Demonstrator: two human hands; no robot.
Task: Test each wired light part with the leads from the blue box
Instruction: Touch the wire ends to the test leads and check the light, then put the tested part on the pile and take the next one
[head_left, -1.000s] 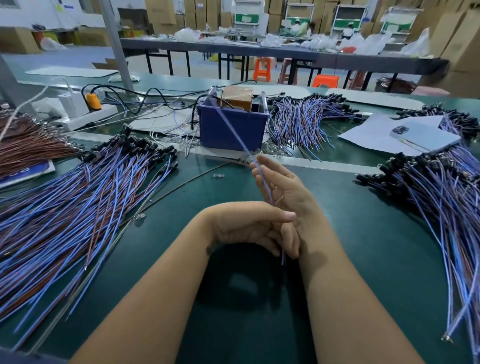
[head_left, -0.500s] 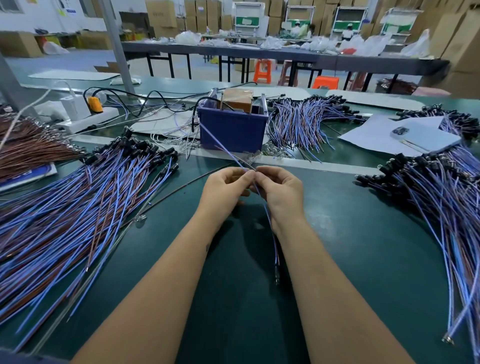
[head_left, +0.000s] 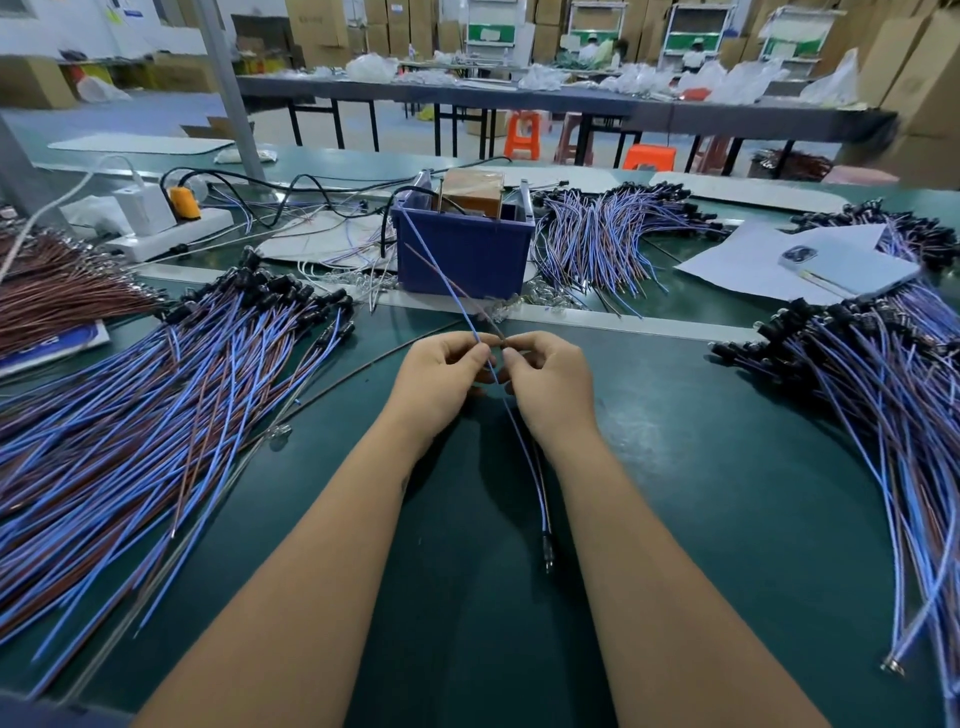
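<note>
Green matting, smooth and faintly scuffed, covers the bench (head_left: 675, 467) in the head view. Both hands meet over its middle, just in front of the blue box (head_left: 462, 254). The left hand (head_left: 441, 384) has its fingers curled, thumb and forefinger pinching the thin blue lead (head_left: 441, 275) that slants down from the box. The right hand (head_left: 550, 384) is curled likewise, pinching the brown lead (head_left: 447, 280) at its fingertips; the two leads cross just above the hands. From between the hands the part's wires (head_left: 524, 457) hang toward the viewer as slim blue and brown strands, ending in a small metal-and-clear light part (head_left: 546, 551) lying on the matting between the forearms.

The box is square, hard plastic, with a brown block (head_left: 472, 192) standing in it. Left of the hands a broad fan of blue and brown wired parts (head_left: 130, 426) spreads flat, black caps at its far end. A second fan (head_left: 893, 415) lies at the right, and a third (head_left: 602, 234) sits beyond the box, right of it. A pale metal strip (head_left: 623, 319) runs across the bench just past the hands. A white power strip (head_left: 166, 234) sits at far left, white paper (head_left: 737, 265) at far right.

Bare matting lies between the two near fans, on either side of the forearms.
</note>
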